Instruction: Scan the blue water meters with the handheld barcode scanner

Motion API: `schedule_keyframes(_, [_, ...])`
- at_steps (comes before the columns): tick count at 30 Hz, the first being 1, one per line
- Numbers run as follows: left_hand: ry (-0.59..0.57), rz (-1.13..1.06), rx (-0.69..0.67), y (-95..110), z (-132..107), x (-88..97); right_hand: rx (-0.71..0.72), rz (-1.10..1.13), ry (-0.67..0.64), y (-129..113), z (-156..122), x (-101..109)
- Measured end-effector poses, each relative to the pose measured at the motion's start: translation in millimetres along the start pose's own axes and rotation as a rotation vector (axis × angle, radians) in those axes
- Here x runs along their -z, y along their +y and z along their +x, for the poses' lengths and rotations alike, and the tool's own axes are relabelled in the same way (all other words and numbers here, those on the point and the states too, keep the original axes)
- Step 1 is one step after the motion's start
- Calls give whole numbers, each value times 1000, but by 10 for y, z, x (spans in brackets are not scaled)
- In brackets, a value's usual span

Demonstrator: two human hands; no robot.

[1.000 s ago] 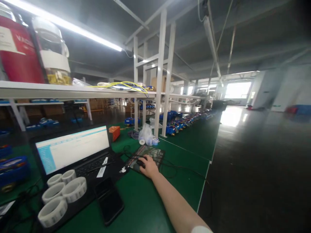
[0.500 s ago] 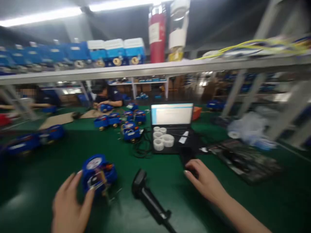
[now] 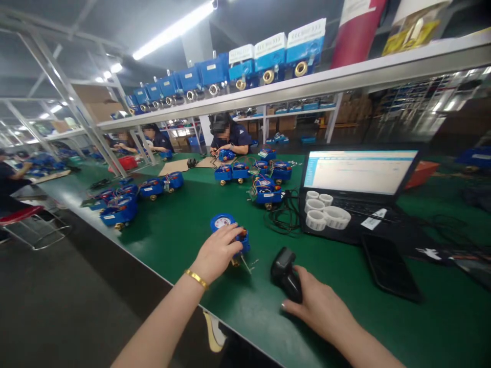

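A blue water meter (image 3: 220, 221) with a round dial, a brass fitting and exposed wires sits on the green table. My left hand (image 3: 218, 253) lies over its right side, fingers on top and thumb at the front, closed on it. To the right, a black barcode scanner (image 3: 284, 268) rests with its head toward the table's far side. My right hand (image 3: 320, 301) is around its handle, fingers along the right side and thumb on the near side; the handle's lower end is hidden by the hand. A dark phone (image 3: 389, 268) lies right of the scanner.
A laptop (image 3: 356, 174) carries white label rolls (image 3: 316, 220) on its keyboard edge. Black cables (image 3: 284, 217) lie beside it. More blue meters (image 3: 118, 210) stand at left and behind. A shelf (image 3: 268, 89) crosses above. A co-worker (image 3: 232, 135) sits opposite.
The view has turned left. My left hand has moved from beside the water meter onto it. My right hand has left the phone and come to the scanner's handle.
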State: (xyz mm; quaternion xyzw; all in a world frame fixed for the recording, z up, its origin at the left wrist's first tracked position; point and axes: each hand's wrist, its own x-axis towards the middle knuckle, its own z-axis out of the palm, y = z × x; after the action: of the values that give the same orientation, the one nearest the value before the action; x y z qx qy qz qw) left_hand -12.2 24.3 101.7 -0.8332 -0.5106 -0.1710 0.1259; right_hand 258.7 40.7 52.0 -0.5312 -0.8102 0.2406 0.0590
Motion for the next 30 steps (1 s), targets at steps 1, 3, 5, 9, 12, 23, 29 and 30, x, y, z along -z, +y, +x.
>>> schedule_keyframes(1, [22, -74, 25, -28, 20, -6, 10, -10, -15, -47, 15, -8])
schedule_keyframes(3, [103, -284, 198, -81, 68, -15, 52, 70, -35, -107, 2, -27])
schedule_keyframes(5, [207, -516, 467, -131, 120, -26, 137, 304, -100, -166, -68, -43])
schedule_keyframes(9, [296, -746, 723, -212, 206, -89, 315, 637, -152, -390, -239, -93])
schedule_keyframes(12, [292, -799, 728, -225, 243, -146, 418, 678, -73, -559, -260, -178])
schedule_keyframes(23, [308, -806, 765, -125, 233, -66, 367, 573, -6, -536, -119, -233])
schedule_keyframes(29, [218, -673, 849, -155, 46, -34, 84, 152, -28, -113, -106, 10])
schedule_keyframes(30, [261, -672, 800, -188, 10, -90, 82, 129, 1, 63, -108, 59])
